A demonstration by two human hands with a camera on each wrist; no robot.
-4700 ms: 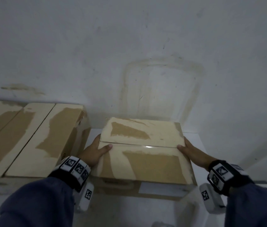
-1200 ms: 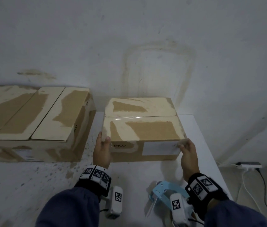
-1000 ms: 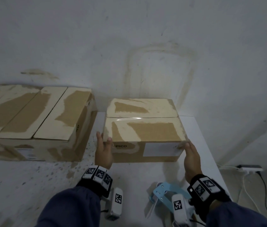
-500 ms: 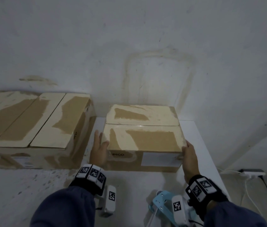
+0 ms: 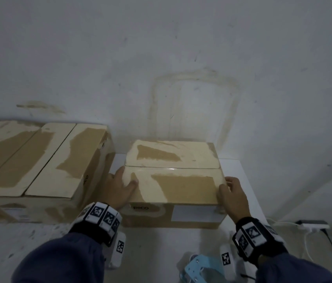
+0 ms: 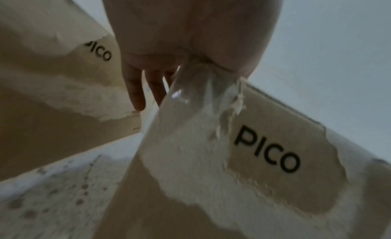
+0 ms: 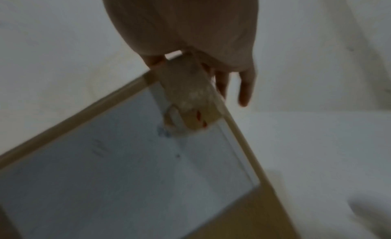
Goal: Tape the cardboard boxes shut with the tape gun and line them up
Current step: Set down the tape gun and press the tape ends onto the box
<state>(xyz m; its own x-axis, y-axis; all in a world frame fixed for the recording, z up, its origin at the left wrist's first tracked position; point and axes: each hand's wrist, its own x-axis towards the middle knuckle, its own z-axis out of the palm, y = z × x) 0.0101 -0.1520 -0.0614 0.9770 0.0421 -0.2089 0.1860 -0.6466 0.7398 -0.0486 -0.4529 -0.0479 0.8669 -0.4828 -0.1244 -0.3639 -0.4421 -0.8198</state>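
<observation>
The small cardboard box [image 5: 173, 180], marked PICO, stands on the white table [image 5: 240, 170] against the wall, with clear tape along its top seam. My left hand [image 5: 120, 186] lies at its near left corner, thumb on the top and straight fingers [image 6: 135, 92] down the left side of the box [image 6: 264, 159]. My right hand [image 5: 230, 193] presses the near right corner, its fingers [image 7: 245, 88] along the right side by the white label [image 7: 127, 159]. Both hands hold nothing else. The light blue tape gun [image 5: 197, 268] lies on the table below my right wrist.
A larger closed cardboard box [image 5: 38, 160] stands just left of the small one, with a narrow gap where my left fingers are. The grey wall rises right behind both. A power strip [image 5: 312, 224] and cables lie on the floor past the table's right edge.
Since the oldest frame the small box has gone back to the wall. In the last second both hands slid up its sides to the top near corners, and the left thumb came onto the lid.
</observation>
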